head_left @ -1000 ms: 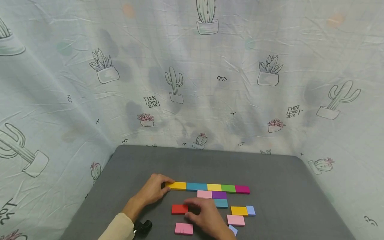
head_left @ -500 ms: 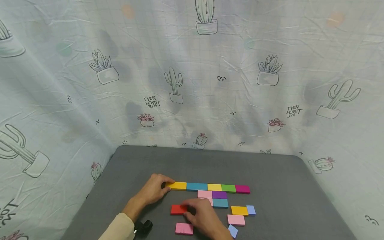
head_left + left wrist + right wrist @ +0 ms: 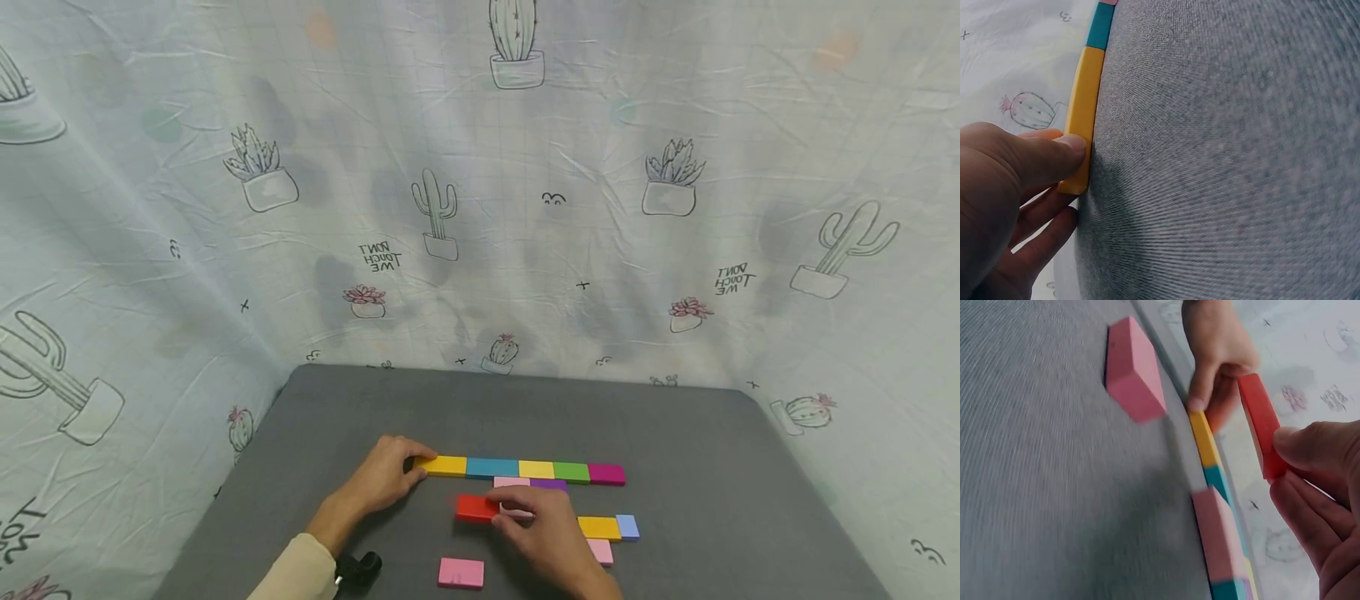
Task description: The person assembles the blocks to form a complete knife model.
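My left hand [image 3: 382, 473] pinches the free end of an orange-yellow block [image 3: 447, 467], thumb on its near side in the left wrist view. That block leads a straight row, followed by a blue block [image 3: 492, 468], a yellow one [image 3: 536, 470], a green one [image 3: 572, 472] and a magenta one [image 3: 607, 474]. Between the thumb and fingers of my right hand [image 3: 551, 533] is a red block [image 3: 474, 508], raised off the table in the right wrist view. A light pink block [image 3: 1219, 534] in the shorter rows lies near it; the right hand hides part of these rows.
Loose on the grey table [image 3: 337, 408] lie a pink block [image 3: 461, 572] at the front, another orange-yellow block [image 3: 598, 527], a pale blue one [image 3: 627, 527] and a partly covered light pink one [image 3: 601, 551]. A printed cactus cloth [image 3: 480, 292] hangs behind and at both sides.
My right hand has picked up the red block and carried it right and away from me, toward the shorter rows. My left hand stays on the orange-yellow block.
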Motion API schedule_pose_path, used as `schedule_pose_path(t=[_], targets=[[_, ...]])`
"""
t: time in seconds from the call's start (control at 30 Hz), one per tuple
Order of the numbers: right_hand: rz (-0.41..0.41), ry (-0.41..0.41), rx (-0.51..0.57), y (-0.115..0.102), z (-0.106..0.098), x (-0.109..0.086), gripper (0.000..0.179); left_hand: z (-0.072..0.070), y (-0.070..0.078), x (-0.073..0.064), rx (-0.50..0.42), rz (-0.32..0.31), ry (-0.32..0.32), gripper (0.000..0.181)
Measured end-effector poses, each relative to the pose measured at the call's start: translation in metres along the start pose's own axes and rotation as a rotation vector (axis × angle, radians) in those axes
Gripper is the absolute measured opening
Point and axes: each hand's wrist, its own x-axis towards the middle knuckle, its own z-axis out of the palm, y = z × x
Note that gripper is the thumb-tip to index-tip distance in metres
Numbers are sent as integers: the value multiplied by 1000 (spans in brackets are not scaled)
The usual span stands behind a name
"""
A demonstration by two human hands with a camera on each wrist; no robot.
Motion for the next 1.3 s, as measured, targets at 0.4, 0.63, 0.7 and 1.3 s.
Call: schedule_pose_path(t=[0.4, 0.63, 0.7, 1.3], targets=[[-6, 87, -142, 22, -31, -33, 33, 0, 0, 0, -9, 6, 6, 27], [55, -1, -148, 29, -32, -41, 34, 2, -1, 0, -14, -11, -1, 27], [58, -27, -149, 32, -31, -40, 34, 2, -2, 0, -15, -6, 1, 27], [11, -79, -247, 33, -18, -41, 34, 2, -2, 0, -1, 17, 7, 26]])
